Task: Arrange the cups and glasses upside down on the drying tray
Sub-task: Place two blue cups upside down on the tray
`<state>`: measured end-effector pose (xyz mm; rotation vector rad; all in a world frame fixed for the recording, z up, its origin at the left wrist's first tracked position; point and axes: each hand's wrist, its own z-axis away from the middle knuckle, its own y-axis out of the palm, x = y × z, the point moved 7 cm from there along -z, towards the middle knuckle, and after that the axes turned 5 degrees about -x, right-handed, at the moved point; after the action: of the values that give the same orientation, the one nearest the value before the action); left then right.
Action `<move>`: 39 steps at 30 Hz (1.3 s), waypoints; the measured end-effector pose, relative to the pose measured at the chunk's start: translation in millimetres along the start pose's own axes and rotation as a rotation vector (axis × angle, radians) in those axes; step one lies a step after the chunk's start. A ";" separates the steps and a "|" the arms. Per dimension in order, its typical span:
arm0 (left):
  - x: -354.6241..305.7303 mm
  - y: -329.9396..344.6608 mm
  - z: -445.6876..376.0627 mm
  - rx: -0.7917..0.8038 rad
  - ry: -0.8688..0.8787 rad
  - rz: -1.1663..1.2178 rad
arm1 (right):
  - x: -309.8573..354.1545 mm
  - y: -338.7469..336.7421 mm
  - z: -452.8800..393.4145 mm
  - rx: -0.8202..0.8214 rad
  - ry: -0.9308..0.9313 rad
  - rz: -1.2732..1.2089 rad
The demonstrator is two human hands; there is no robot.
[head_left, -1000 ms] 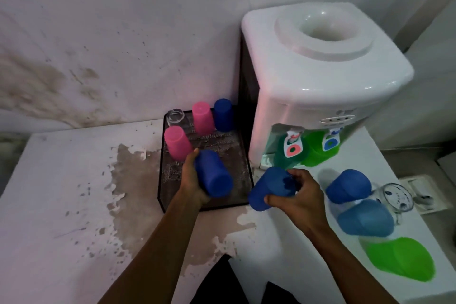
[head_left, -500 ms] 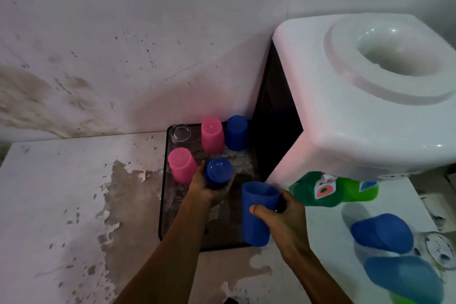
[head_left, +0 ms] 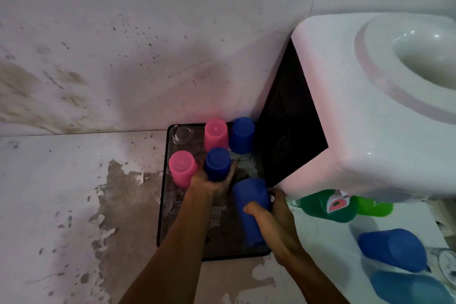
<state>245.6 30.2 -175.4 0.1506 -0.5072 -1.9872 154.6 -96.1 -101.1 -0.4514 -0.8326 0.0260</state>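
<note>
A black mesh drying tray (head_left: 164,205) lies by the wall. Upside down on it stand a clear glass (head_left: 182,134), two pink cups (head_left: 216,134) (head_left: 182,171) and a blue cup (head_left: 242,134) at the back. My left hand (head_left: 209,184) grips another blue cup (head_left: 217,163), base up, standing in the tray's second row. My right hand (head_left: 270,215) holds a third blue cup (head_left: 251,201) base up over the tray's right side. Whether its rim touches the mesh is hidden.
A white water dispenser (head_left: 370,118) stands right against the tray, with green taps (head_left: 330,206) under its front. On the table at the lower right lie a dark blue cup (head_left: 392,252), a lighter blue cup (head_left: 409,286) and a glass mug (head_left: 447,264). The tabletop's peeling surface (head_left: 74,205) stretches to the left.
My left hand turned its blue cup base up and set it beside the front pink cup. My right hand carried its cup over the tray and turned it upside down. The view shifted closer.
</note>
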 end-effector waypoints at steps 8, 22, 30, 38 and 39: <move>5.3 -7.9 9.1 -0.017 -0.011 -0.051 | 51.4 0.2 3.9 -0.080 -0.281 0.613; -36.4 -32.2 122.9 -0.379 1.267 -1.383 | 91.2 25.8 -11.7 -0.099 -0.501 1.129; -78.7 -15.6 89.2 -0.426 1.379 -1.718 | 104.9 38.8 -53.8 -0.103 -0.557 1.078; -85.5 -5.7 80.7 -0.403 1.425 -1.685 | 112.5 50.8 -73.8 -0.116 -0.615 1.003; -86.2 -5.6 80.5 -0.400 1.424 -1.688 | 113.0 51.8 -75.7 -0.112 -0.620 0.984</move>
<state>254.6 131.2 -115.0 2.0368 1.3776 -2.5694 293.5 -55.5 -85.9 -0.9492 -1.1430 1.0778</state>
